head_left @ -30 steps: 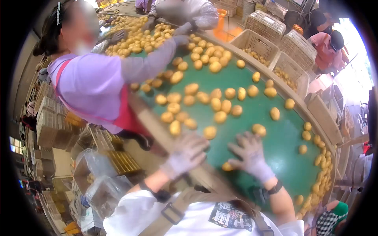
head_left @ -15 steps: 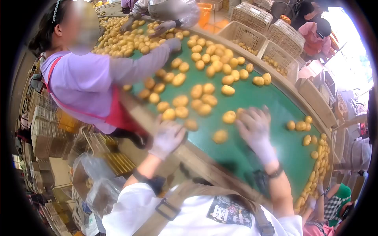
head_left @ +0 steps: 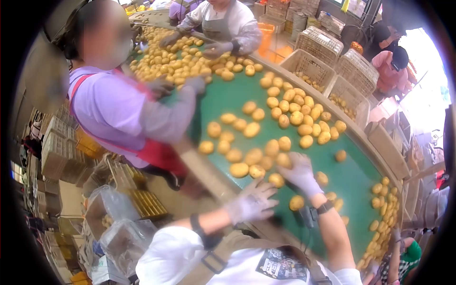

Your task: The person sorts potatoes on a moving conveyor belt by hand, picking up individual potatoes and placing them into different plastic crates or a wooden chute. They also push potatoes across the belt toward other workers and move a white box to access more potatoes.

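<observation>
Several potatoes (head_left: 252, 156) lie grouped on a green conveyor belt (head_left: 223, 102) in front of me. My right hand (head_left: 300, 175), in a pale glove, reaches over the belt with its fingers stretched against a potato (head_left: 283, 160) at the group's edge. My left hand (head_left: 252, 201), gloved too, is low near the belt's near edge, fingers spread and nothing in them. Just beyond its fingertips lies another potato (head_left: 276, 180). A single potato (head_left: 297, 203) rests between my two forearms. Part of the right palm side is hidden.
To the left a person in a lilac shirt (head_left: 109, 104) works over the belt; another person (head_left: 223, 23) stands across it beside a potato heap (head_left: 161, 61). Plastic crates (head_left: 308, 66) stand behind the far rim. More potatoes (head_left: 380, 223) line the right edge.
My left hand has come rightward and down, its fingers spreading. My right hand has shifted slightly down against the potatoes. The lilac-shirted person's arm has drawn back, and potatoes have moved rightward along the belt.
</observation>
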Available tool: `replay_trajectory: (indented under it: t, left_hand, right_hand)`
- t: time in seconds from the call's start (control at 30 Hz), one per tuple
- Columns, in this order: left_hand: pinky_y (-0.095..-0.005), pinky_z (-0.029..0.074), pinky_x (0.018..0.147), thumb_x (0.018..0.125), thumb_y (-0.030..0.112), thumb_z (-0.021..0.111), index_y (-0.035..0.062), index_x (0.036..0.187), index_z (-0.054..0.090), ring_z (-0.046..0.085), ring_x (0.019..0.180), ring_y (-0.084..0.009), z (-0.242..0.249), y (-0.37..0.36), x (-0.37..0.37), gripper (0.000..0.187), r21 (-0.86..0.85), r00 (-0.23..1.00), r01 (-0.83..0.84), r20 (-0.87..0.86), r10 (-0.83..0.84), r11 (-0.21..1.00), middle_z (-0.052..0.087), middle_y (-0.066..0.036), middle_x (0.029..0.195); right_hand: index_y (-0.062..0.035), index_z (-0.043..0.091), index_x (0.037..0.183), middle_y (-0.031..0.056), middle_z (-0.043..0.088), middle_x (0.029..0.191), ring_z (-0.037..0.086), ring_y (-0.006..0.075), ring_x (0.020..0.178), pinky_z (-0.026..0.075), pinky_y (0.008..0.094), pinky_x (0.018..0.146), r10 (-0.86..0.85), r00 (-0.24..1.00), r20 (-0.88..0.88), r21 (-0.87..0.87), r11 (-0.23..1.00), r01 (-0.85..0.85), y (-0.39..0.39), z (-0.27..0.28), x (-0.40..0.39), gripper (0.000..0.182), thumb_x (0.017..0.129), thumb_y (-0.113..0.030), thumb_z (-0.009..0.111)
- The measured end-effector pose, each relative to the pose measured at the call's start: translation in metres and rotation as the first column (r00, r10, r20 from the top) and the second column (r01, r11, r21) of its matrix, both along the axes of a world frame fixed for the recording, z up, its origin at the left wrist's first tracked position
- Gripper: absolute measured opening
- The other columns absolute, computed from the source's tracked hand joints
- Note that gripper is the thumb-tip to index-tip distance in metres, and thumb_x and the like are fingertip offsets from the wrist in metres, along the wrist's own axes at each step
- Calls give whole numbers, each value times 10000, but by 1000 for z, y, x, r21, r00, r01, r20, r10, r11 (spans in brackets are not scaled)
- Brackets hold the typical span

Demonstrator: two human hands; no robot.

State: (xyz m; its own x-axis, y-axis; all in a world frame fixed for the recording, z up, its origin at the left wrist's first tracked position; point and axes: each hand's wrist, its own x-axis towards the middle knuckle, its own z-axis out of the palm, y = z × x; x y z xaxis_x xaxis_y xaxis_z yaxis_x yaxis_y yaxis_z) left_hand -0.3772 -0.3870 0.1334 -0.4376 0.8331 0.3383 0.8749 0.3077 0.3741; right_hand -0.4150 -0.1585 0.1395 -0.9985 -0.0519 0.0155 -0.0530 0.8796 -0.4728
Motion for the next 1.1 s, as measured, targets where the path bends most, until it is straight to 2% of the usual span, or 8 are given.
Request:
replay_trajectory:
  t: [0.1, 0.23, 0.37, 0.57, 0.7, 0.83, 0.93, 1.1]
  left_hand:
    - [-513, 417, 1048, 819, 228, 648, 195, 1020, 747, 560, 1199, -300, -18, -17, -37, 226, -279, 995, -82, 30, 94, 957, 646, -94, 1162]
    - [-542, 373, 1067, 770, 152, 627, 142, 885, 749, 530, 1202, -369, 0, -53, -103, 169, -260, 889, -454, -189, 417, 852, 625, -147, 1196]
    - [-576, 280, 1179, 841, 274, 708, 153, 1184, 732, 445, 1382, -410, 10, -59, -91, 364, -236, 830, -548, -277, 485, 803, 587, -182, 1383]
    - [-569, 275, 1191, 862, 292, 703, 159, 1247, 703, 457, 1372, -403, 2, -61, -29, 408, -177, 911, -412, -86, 404, 894, 594, -168, 1388]
    - [-574, 295, 1167, 858, 289, 703, 145, 1243, 694, 479, 1330, -399, 0, -57, -3, 411, -171, 935, -347, 8, 354, 922, 600, -152, 1354]
    - [-575, 306, 1151, 855, 275, 699, 126, 1225, 694, 497, 1286, -399, 7, -42, 10, 399, -144, 959, -267, 55, 278, 953, 606, -145, 1311]
    - [-573, 330, 1136, 854, 264, 698, 114, 1209, 698, 512, 1268, -399, 7, -40, 9, 386, -149, 964, -256, 30, 263, 955, 619, -145, 1284]
    - [-563, 386, 1104, 852, 252, 699, 96, 1184, 705, 544, 1241, -399, 23, -31, 12, 367, -127, 960, -208, 162, 227, 970, 633, -147, 1270]
  right_hand:
    - [-35, 601, 1258, 103, 673, 1109, 635, 248, 1019, 508, 397, 899, -99, 994, 57, -376, 920, 113, 9, 13, 19, 468, 886, -284, 740]
    - [18, 543, 1329, 25, 628, 1102, 579, 96, 977, 498, 279, 874, -265, 941, 209, -783, 531, 323, 36, 36, 54, 449, 946, -152, 704]
    - [29, 518, 1358, 64, 625, 1214, 581, 117, 1093, 481, 302, 962, -312, 944, 104, -930, 307, 204, 59, 21, 86, 496, 937, -148, 713]
    - [15, 512, 1401, 114, 618, 1312, 563, 181, 1247, 439, 355, 1081, -283, 953, 107, -871, 436, 227, 56, 23, 99, 577, 906, -169, 744]
    - [3, 557, 1373, 144, 664, 1234, 603, 277, 1232, 430, 392, 1123, -230, 874, -428, -635, 765, -110, 31, 68, 99, 666, 802, -210, 826]
    - [-14, 537, 1406, 130, 695, 1162, 611, 278, 1180, 425, 384, 1120, 152, 501, -852, -42, 934, -355, 41, 165, 106, 647, 848, -222, 788]
    - [-45, 507, 1448, 141, 678, 1170, 581, 278, 1175, 420, 383, 1094, 139, 368, -919, 51, 970, -239, 52, 182, 98, 629, 904, -264, 734]
    - [-86, 493, 1484, 214, 640, 1259, 606, 371, 1180, 469, 459, 1054, -135, 505, -852, -42, 981, 191, 85, 186, 18, 636, 892, -133, 719]
